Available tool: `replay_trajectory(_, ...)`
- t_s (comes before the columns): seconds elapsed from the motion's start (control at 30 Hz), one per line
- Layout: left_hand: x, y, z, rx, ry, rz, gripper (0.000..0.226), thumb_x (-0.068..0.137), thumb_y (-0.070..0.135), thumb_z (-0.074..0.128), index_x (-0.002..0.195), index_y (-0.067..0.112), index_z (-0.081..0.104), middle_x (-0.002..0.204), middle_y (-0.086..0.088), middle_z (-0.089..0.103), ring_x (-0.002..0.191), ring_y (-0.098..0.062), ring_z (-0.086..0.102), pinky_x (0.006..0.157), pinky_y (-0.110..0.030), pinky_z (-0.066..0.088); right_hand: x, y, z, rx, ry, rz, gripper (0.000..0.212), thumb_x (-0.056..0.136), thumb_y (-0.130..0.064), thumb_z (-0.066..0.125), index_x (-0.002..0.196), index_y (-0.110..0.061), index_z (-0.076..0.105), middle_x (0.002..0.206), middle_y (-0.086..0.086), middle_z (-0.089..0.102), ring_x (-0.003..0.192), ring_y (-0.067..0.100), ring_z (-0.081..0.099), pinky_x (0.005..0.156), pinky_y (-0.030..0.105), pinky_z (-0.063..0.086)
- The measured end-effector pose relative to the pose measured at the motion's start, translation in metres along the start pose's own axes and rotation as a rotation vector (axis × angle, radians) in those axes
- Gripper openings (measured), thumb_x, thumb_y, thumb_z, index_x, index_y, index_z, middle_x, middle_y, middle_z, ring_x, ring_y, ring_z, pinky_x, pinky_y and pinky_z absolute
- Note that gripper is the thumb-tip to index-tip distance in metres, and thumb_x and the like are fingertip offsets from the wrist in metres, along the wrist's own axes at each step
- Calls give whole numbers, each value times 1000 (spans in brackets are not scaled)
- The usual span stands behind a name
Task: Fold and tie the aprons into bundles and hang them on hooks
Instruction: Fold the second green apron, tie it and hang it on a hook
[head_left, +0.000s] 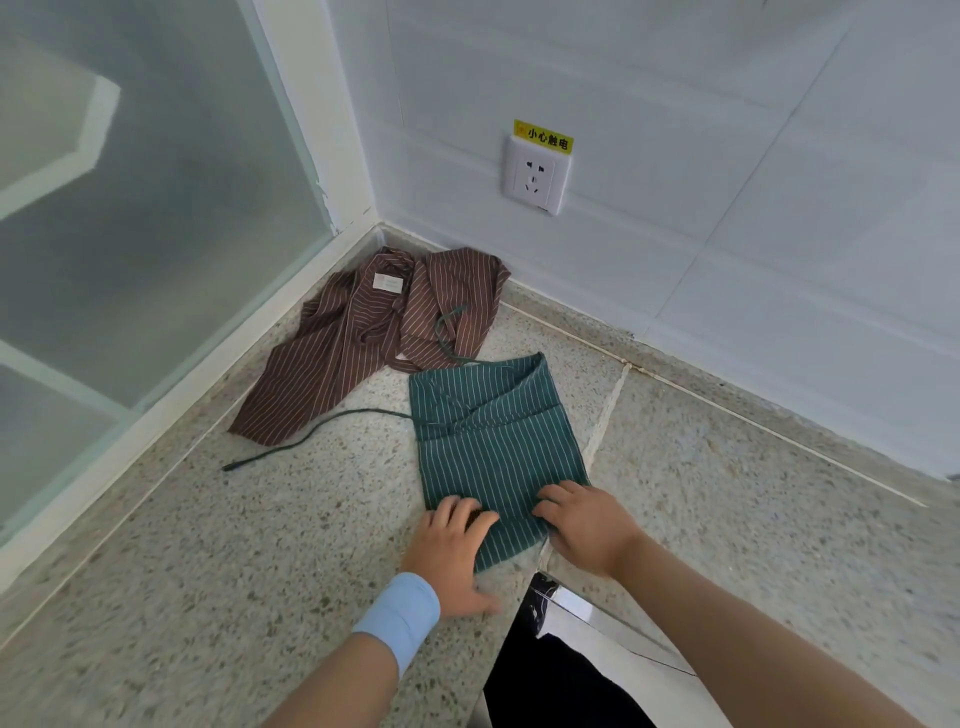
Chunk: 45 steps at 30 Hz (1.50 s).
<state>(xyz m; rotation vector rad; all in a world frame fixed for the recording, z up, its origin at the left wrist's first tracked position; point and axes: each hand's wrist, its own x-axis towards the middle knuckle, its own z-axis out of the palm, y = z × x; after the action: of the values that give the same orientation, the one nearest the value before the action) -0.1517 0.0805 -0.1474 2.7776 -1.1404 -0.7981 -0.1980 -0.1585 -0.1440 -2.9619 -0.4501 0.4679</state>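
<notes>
A green striped apron lies folded into a narrow rectangle on the speckled stone counter. Its thin green tie trails out to the left. My left hand and my right hand both grip the near end of the green apron, fingers curled over the fabric edge. A brown striped apron lies crumpled in the far corner, with a white label on it and another green cord across it.
A white tiled wall with a power socket and a yellow warning sticker stands behind the counter. A frosted glass window borders the left side. The counter's metal front edge is just below my hands.
</notes>
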Motion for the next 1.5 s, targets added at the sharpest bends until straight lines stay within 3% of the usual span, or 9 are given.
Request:
replay_trajectory(0.1,-7,-8,-13,-138,-60,-10,85,78,39,64,150,28,22,148,1,33,138,-23,31,113,-38,33,1,-7,-27,119,-13,121,23,93,-26,43,100,-20,65,93,-1,68,81,20,64,67,31,51)
replay_trajectory(0.23,-12,-19,-61,-421,-155,-108,50,87,32,55,136,28,44,118,2,61,96,-16,63,86,-37,54,3,-5,-66,284,-89,197,24,93,-21,44,68,-22,46,60,-2,53,55,16,52,52,28,42)
replay_trajectory(0.5,17,-42,-101,-760,29,-219,16,89,35,61,96,24,69,96,10,70,89,-11,66,88,-36,54,27,22,-87,324,152,293,25,94,-21,49,113,-24,65,103,-5,67,84,15,63,76,31,56)
replay_trajectory(0.7,62,-41,-107,-658,334,-349,34,96,35,56,128,24,56,110,9,63,93,-12,59,83,-31,51,66,45,-64,248,351,369,27,102,-21,47,125,-22,60,114,0,65,105,25,57,97,41,44)
replay_trajectory(0.87,91,-26,-99,-195,738,-189,34,96,27,55,129,22,55,133,1,54,124,-25,47,108,-46,36,92,69,-53,373,397,460,26,104,-18,44,124,-18,61,115,4,64,109,27,53,105,44,39)
replay_trajectory(1.0,117,-9,-80,110,620,108,41,97,29,53,138,23,52,156,-7,34,145,-31,29,118,-53,19,102,90,-41,360,370,506,29,104,-15,41,124,-19,62,115,4,64,113,30,51,113,51,29)
replay_trajectory(1.2,160,1,-66,172,338,84,58,101,42,37,155,29,21,165,-8,4,152,-31,5,122,-51,5,88,119,-17,143,384,622,25,99,-18,50,115,-23,68,101,-1,69,106,29,56,113,54,23)
replay_trajectory(1.37,157,-6,-56,152,369,41,60,95,48,35,151,26,36,149,-5,46,123,-28,52,93,-43,47,87,118,-17,109,388,463,26,101,-33,45,114,-23,65,100,-1,67,92,26,62,88,41,44)
replay_trajectory(1.5,140,-11,-48,81,552,-15,51,97,45,36,142,25,48,132,-4,57,106,-27,57,81,-42,48,89,112,-23,157,239,359,43,98,-51,42,129,-23,54,117,1,58,96,23,62,85,38,50)
